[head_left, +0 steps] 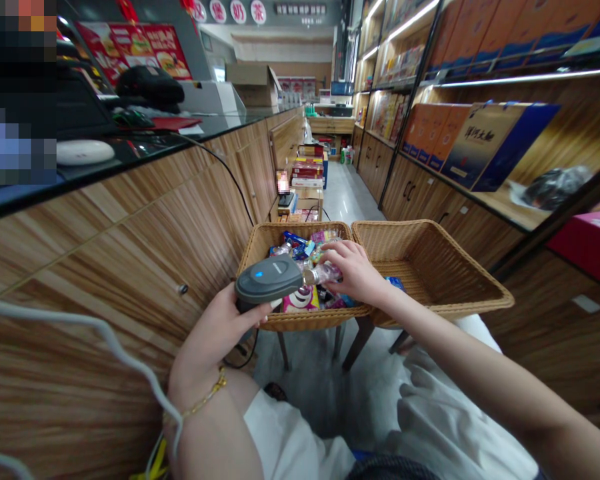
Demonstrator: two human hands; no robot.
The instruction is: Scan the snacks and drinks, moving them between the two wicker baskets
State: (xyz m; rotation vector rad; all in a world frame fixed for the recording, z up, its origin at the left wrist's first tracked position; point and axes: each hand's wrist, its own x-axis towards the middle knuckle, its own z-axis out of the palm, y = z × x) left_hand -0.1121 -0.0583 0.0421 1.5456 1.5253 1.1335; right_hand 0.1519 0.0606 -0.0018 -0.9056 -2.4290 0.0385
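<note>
Left hand (225, 320) grips a scanner (270, 279), right hand (356, 268) a bottle (326, 272), fingers closed. Much seems left: twelve o'clock basket (305, 321) crowded, one o'clock basket (430, 267) showing one packet (396, 283).

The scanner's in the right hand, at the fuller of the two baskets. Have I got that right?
Not quite: the head view shows the scanner in the left hand, not the right hand. It is at the fuller basket, as you said.
</note>
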